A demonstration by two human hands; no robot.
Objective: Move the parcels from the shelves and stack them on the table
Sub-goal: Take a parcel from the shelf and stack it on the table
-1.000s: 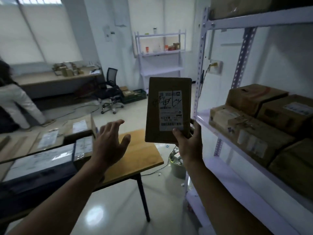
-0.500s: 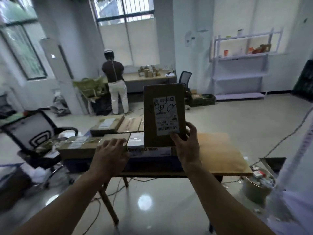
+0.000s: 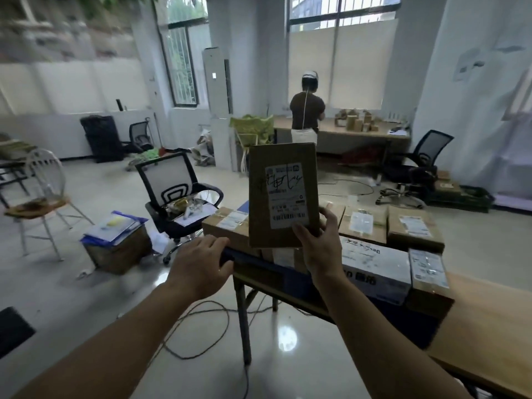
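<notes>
The parcel [image 3: 283, 194], flat brown cardboard with a white label scrawled in black, stands upright in the air over the near left end of the table [image 3: 489, 326]. The right hand [image 3: 322, 249] has its grip on the lower right corner, thumb on the label face and fingers round the edge. The room is a wide office with a pale glossy floor [image 3: 86, 312], tall windows and a white standing air conditioner [image 3: 217, 90]. The wooden table on thin dark legs carries a layer of boxes: a long white box [image 3: 374, 266], a brown box [image 3: 414, 228] behind it and another brown box [image 3: 227, 226] at the left end. A far table [image 3: 345, 133] runs under the window, where a person [image 3: 306, 116] stands facing away. A black mesh office chair [image 3: 175, 203] with clutter on its seat stands left of the table, beyond it a wire chair [image 3: 43, 194], and between them a carton [image 3: 118, 243] topped with papers. A cable [image 3: 201, 326] loops across the floor. The left hand [image 3: 201, 263] is palm down with a wide grip, holding nothing, at the table's left edge; whether it touches the dark layer under the boxes I cannot tell. The parcel hides the boxes behind it, the table's right end is cut off, and the label print is too blurred to read.
</notes>
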